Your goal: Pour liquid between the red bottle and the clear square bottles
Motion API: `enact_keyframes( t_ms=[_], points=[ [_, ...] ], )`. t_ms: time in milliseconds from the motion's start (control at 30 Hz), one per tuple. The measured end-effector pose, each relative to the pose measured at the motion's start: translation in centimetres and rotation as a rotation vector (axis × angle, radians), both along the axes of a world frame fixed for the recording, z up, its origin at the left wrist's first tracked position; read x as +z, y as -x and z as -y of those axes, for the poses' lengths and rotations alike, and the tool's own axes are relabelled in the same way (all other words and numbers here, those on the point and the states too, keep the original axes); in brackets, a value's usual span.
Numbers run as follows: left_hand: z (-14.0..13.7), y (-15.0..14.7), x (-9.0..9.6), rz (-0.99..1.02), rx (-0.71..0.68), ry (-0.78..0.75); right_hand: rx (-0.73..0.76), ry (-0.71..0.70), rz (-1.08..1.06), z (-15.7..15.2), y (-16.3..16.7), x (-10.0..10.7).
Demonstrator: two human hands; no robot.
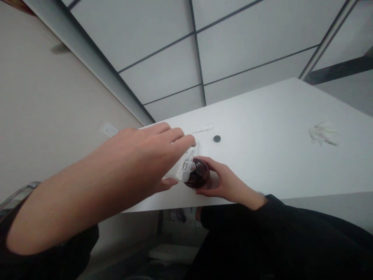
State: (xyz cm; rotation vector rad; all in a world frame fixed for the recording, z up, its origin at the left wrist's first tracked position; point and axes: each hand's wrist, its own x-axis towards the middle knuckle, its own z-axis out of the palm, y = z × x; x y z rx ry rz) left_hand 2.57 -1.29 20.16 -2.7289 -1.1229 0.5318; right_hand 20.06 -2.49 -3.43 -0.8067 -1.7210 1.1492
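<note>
My left hand is closed round a clear, square-sided container, tilted with its edge at the mouth of a dark reddish-brown bottle. Some clear liquid appears to be inside the container, though my fingers hide much of it. Wrapped round the bottle from the right is my right hand, steadying it near the table's front edge. Beyond the bottle lie a small black screw cap and a clear plastic dropper.
The white table runs out to the right, where a crumpled whitish, thin item lies. White panels with dark strips stand behind it. A wall socket is at the left, beyond my forearm.
</note>
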Motion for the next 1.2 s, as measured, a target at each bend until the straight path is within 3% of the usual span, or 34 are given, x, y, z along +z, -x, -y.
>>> enact_keyframes(
  t_ms=[300,567,1200],
  points=[
    [-0.06,-0.16,0.04,-0.023,0.036,0.032,-0.001,-0.009,0.002,0.04,-0.04,0.14],
    [0.05,-0.23,-0.06,-0.06,-0.035,-0.023,-0.007,0.0,0.002,0.06,-0.03,0.07],
    [-0.08,0.07,-0.46,0.073,-0.09,-0.035,-0.011,-0.005,-0.017,-0.02,0.03,-0.09]
  ],
)
